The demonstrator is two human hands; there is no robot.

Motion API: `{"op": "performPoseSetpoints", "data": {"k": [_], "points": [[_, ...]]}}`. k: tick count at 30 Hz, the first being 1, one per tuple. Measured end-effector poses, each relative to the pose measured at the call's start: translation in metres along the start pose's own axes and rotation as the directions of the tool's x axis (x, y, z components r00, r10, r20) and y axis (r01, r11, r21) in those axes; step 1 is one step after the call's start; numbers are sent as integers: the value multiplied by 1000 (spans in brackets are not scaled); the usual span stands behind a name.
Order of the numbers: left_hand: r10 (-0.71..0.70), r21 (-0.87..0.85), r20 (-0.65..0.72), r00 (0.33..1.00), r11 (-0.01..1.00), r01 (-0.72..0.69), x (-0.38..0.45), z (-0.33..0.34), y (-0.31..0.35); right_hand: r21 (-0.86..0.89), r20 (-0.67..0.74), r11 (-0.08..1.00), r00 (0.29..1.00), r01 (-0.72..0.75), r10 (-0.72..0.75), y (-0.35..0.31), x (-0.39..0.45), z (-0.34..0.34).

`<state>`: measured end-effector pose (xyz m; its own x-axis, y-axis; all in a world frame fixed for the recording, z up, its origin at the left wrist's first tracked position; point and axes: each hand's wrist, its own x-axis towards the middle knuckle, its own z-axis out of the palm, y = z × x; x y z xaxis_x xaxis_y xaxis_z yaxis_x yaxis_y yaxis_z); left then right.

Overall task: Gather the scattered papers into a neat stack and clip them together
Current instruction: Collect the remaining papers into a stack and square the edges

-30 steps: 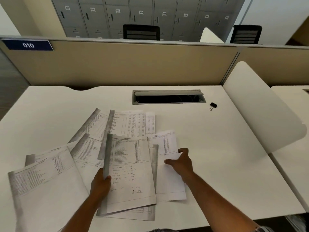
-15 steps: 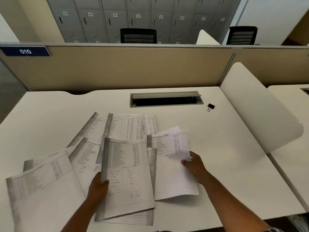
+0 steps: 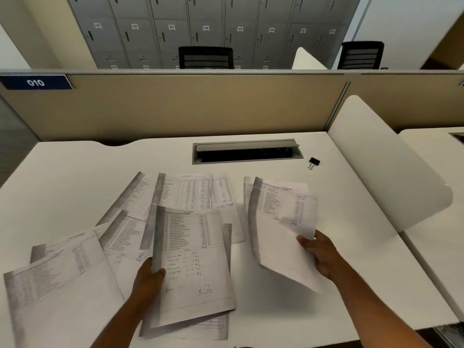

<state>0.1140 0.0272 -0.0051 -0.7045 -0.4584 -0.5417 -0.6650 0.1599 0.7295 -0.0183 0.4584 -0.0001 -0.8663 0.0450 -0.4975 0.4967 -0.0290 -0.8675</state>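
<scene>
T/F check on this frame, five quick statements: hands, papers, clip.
1. The right hand holds a sheet lifted off the desk. True.
2. The binder clip is clamped on the papers. False: it lies loose on the desk, right of the cable slot.
3. The left hand grips a sheet with handwriting. True.
4. All papers are in one neat stack. False: several lie fanned out on the left.
5. Both hands are empty. False: each holds paper.

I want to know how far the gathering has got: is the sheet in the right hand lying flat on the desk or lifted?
Lifted. The right hand pinches the sheet at its edge, above the desk.
</scene>
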Motion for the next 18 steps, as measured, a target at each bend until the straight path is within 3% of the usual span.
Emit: {"op": "performPoseSetpoints", "data": {"k": [5,15,18], "points": [[16,-55,75,997,998,-12,-8,17,13,-12,105,1000,994,-25,26,10,-14,57],[13,-178,58,998,984,-3,-20,28,21,-424,267,904,961,55,66,32,-40,149],[66,-94,-2,998,993,-66,-19,25,14,-583,177,807,984,97,9,17,-38,159]]}}
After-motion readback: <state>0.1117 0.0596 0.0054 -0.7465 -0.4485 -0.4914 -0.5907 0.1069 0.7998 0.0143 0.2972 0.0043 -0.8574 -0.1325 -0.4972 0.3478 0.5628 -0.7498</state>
